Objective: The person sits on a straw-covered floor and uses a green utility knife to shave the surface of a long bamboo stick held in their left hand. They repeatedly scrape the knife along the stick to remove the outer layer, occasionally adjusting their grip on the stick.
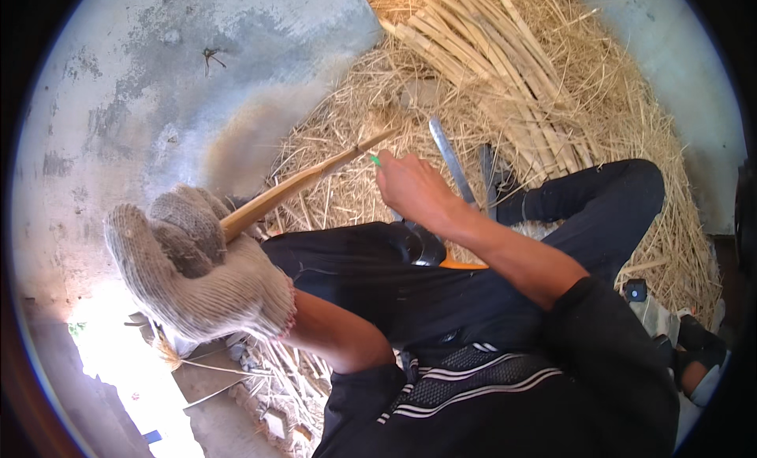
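Note:
My left hand [205, 261], in a thick grey knitted glove, is closed around the thick end of a pale split wooden stick [288, 191]. The stick slants up and to the right, tapering to a thin point. Close to that point, my bare right hand [418, 191] is closed in a pinch. A small bright green thing [375, 160] pokes out at its fingers; the rest is hidden in the grip, so its kind is unclear. A dark mark crosses the stick just beside the green thing. I cannot tell whether the right hand touches the stick.
A bundle of split sticks [497, 64] lies on loose straw [339, 127] at the far right. Beyond my right hand is a flat metal blade [451, 158]. Something orange [461, 263] shows by my legs. A worn plastered wall [158, 87] rises on the left.

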`<act>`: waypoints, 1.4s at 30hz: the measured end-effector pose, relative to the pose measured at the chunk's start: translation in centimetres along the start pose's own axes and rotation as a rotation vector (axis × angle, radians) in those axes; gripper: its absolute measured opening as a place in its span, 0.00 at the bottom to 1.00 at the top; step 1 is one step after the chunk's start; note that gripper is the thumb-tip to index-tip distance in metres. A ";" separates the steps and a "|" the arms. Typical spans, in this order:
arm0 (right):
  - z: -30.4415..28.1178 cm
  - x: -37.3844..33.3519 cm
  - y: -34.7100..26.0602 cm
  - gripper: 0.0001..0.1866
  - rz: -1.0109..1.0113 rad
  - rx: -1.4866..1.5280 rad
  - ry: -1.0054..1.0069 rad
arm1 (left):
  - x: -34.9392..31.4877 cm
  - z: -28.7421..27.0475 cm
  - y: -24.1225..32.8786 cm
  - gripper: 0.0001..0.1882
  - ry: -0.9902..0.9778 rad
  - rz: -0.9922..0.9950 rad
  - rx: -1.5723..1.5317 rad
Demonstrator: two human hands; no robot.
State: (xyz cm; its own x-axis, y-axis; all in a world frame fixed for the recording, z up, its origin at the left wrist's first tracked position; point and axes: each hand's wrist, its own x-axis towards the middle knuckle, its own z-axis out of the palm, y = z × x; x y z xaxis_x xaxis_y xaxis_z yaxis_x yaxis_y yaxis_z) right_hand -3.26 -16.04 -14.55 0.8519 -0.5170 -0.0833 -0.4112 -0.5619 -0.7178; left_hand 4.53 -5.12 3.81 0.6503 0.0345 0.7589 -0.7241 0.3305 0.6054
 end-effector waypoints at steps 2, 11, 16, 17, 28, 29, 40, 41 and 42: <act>0.0 -0.5 0.0 0.14 0.000 0.110 0.028 | -0.8 1.1 0.1 0.26 -0.010 0.020 0.039; -3.2 -1.6 -4.0 0.12 -0.206 0.162 0.050 | 0.2 0.3 0.3 0.24 0.082 -0.111 -0.069; -4.0 -3.0 -5.7 0.11 -0.152 0.138 0.053 | -0.8 1.2 0.7 0.23 0.178 -0.084 -0.015; -4.0 -3.2 -5.6 0.11 -0.141 0.129 0.049 | -1.0 1.1 0.4 0.23 0.121 -0.031 0.011; -4.7 -3.5 -5.2 0.13 -0.132 0.224 0.076 | -1.6 1.4 -0.2 0.23 0.041 0.079 0.112; -4.5 -3.2 -5.0 0.13 -0.130 0.271 0.071 | -1.5 1.4 -0.2 0.23 0.044 0.076 0.112; -2.5 -3.0 -4.6 0.12 -0.096 0.269 0.105 | -1.3 2.2 -0.1 0.24 0.169 0.095 0.202; -2.2 -2.7 -4.8 0.12 -0.104 0.246 0.115 | -0.8 1.5 -0.4 0.22 0.116 0.106 0.164; -2.1 -2.7 -5.1 0.11 -0.112 0.188 0.136 | -0.2 1.1 -0.3 0.20 0.059 0.114 0.120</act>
State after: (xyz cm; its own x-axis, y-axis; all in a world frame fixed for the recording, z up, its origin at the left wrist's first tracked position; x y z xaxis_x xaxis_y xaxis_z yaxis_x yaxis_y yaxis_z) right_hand -4.12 -13.18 -9.19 0.8323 -0.5473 0.0885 -0.2381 -0.4970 -0.8344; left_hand 4.37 -6.24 3.69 0.5720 0.1223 0.8111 -0.8140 0.2066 0.5429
